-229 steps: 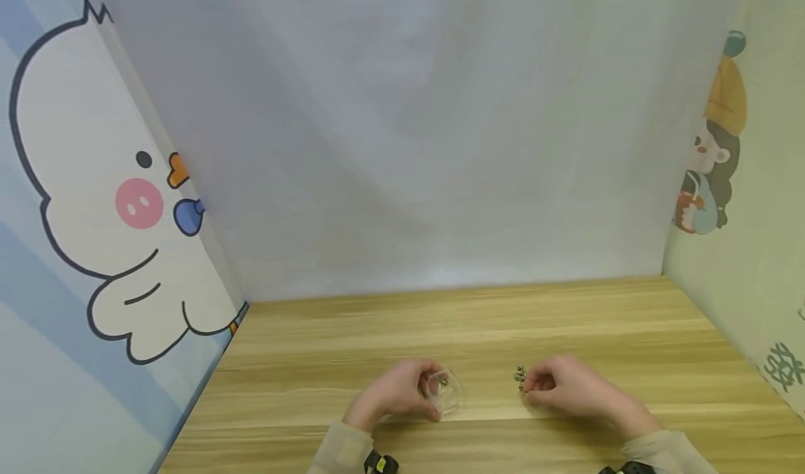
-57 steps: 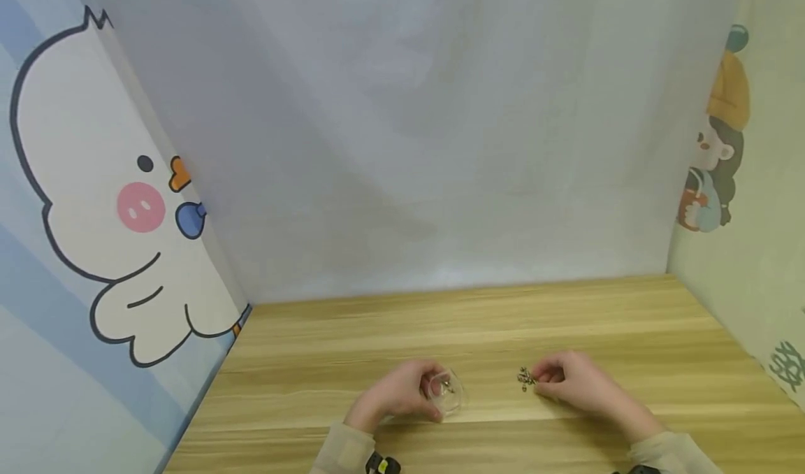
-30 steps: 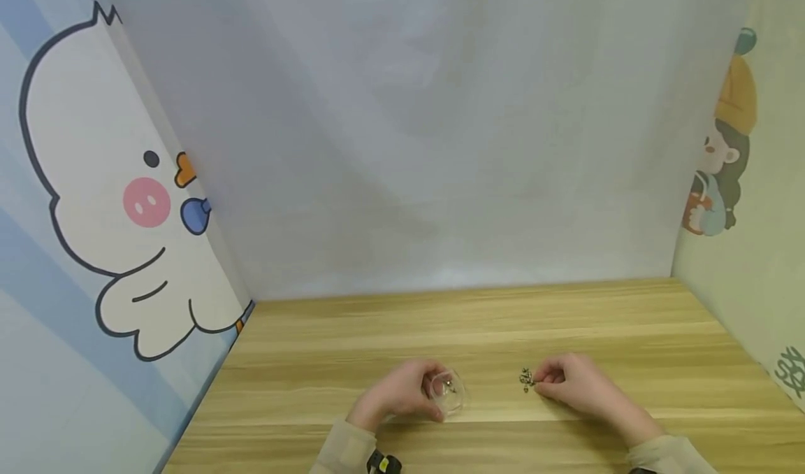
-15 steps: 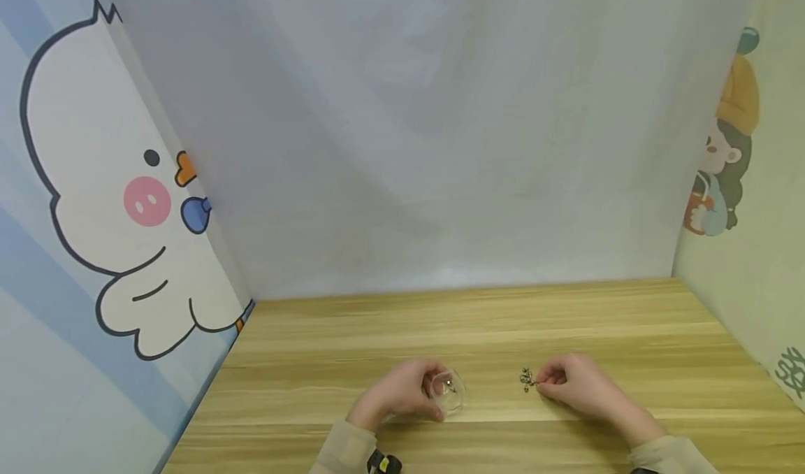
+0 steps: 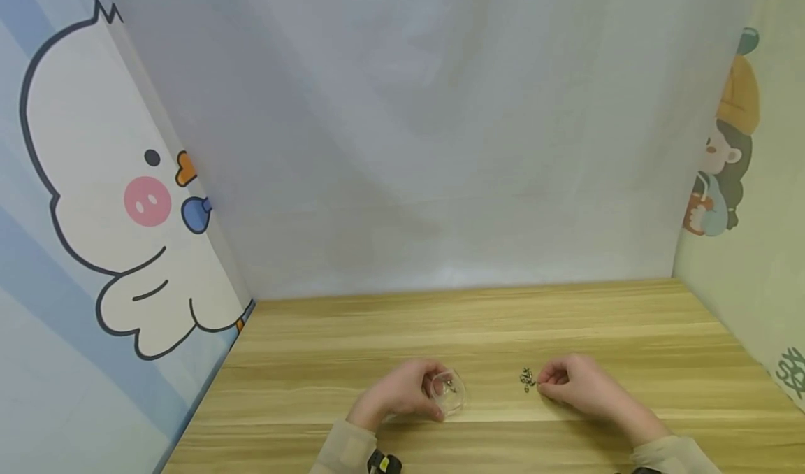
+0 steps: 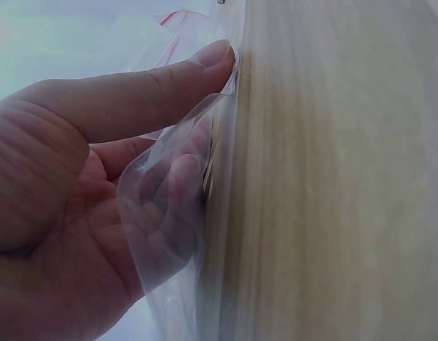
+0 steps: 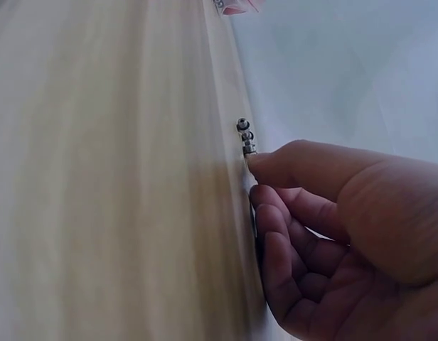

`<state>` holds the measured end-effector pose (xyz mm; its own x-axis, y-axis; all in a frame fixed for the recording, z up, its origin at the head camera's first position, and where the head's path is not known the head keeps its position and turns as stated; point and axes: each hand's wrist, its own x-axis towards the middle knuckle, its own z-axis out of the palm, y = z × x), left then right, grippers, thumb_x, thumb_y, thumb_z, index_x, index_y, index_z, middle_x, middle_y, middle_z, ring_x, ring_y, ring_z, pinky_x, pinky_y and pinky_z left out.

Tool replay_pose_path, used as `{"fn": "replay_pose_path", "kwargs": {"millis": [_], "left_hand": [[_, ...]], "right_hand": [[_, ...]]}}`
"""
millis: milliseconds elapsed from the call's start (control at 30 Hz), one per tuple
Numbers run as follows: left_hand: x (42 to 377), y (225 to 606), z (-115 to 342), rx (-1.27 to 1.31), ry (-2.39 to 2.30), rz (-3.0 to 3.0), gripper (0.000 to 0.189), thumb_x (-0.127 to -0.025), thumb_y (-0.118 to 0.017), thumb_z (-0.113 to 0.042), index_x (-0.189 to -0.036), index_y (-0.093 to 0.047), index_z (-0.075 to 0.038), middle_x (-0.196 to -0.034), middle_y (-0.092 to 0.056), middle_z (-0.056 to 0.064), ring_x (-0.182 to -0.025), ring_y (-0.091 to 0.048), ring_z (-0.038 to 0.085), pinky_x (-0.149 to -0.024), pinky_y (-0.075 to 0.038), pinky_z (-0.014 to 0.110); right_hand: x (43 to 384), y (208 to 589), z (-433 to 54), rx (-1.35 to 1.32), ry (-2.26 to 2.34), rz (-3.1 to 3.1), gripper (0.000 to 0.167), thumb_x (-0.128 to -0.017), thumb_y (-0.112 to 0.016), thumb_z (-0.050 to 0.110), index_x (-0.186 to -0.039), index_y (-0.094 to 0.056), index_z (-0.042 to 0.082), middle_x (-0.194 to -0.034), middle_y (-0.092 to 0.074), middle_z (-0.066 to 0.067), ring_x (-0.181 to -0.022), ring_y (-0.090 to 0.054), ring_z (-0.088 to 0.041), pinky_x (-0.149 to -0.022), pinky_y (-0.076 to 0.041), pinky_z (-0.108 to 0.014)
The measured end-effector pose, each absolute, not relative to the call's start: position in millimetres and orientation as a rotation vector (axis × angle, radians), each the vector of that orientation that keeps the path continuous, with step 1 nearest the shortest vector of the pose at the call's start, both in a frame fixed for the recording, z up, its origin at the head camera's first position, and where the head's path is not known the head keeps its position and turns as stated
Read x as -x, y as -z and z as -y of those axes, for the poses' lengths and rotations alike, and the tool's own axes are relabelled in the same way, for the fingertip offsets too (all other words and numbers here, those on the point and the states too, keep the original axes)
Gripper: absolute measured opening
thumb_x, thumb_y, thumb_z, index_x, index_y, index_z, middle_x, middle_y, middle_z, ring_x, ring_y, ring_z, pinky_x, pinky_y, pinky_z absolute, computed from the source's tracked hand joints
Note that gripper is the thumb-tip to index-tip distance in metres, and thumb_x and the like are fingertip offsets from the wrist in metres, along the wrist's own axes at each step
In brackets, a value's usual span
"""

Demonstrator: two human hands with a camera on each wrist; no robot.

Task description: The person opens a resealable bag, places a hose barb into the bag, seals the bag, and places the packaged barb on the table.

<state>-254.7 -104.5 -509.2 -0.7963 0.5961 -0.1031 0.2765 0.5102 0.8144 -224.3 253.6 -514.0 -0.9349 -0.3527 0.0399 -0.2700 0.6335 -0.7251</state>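
My left hand (image 5: 407,393) holds a small clear plastic zip bag (image 5: 458,405), its mouth spread wide. Thumb and fingers grip the bag's edge; in the left wrist view the clear film (image 6: 151,234) overlaps the fingers and a red zip line shows. A few small metal screws (image 5: 449,386) lie inside the bag. To the right, a little heap of small metal screws (image 5: 525,377) lies on the table. My right hand (image 5: 581,386) is at the heap's right side, fingers curled, thumb tip right at a screw (image 7: 248,148). I cannot tell whether the fingertips pinch one.
Both hands work low over a wood-grain table (image 5: 377,327). A pale grey curtain (image 5: 440,145) stands along its back edge. Cartoon-printed panels flank it, a white figure (image 5: 82,145) at left and a child figure (image 5: 711,194) at right.
Compared with several seconds ago, more screws show in the bag, and the right hand has shifted right beside the heap. During the last second its fingertips draw slightly rightward; the left hand stays put.
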Motion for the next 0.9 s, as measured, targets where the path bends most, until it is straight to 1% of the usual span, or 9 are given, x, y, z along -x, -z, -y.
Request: {"fn": "replay_pose_path", "kwargs": {"millis": [333, 900], "left_hand": [[254.3, 505.7, 103.3, -0.730, -1.191, -2.375, 0.053, -0.070, -0.096, 0.005, -0.116, -0.072, -0.007, -0.091, -0.066, -0.002, -0.080, -0.060, 0.010, -0.075, -0.053, 0.025], [252.8, 506.1, 104.7, -0.703, -1.200, -2.378, 0.053, -0.068, -0.096, 0.007, -0.114, -0.073, -0.010, -0.090, -0.066, -0.003, -0.080, -0.059, 0.010, -0.074, -0.052, 0.025]], "right_hand": [[222.7, 513.6, -256.8, 0.511, 1.199, -2.720, 0.008, -0.093, -0.082, 0.018, -0.093, -0.076, 0.013, -0.083, -0.068, 0.005, -0.078, -0.062, -0.009, -0.071, -0.055, -0.026], [220.5, 505.6, -252.6, 0.534, 1.176, -2.729, 0.008, -0.093, -0.082, 0.021, -0.094, -0.077, 0.014, -0.084, -0.069, 0.008, -0.079, -0.063, -0.007, -0.072, -0.054, -0.026]]}}
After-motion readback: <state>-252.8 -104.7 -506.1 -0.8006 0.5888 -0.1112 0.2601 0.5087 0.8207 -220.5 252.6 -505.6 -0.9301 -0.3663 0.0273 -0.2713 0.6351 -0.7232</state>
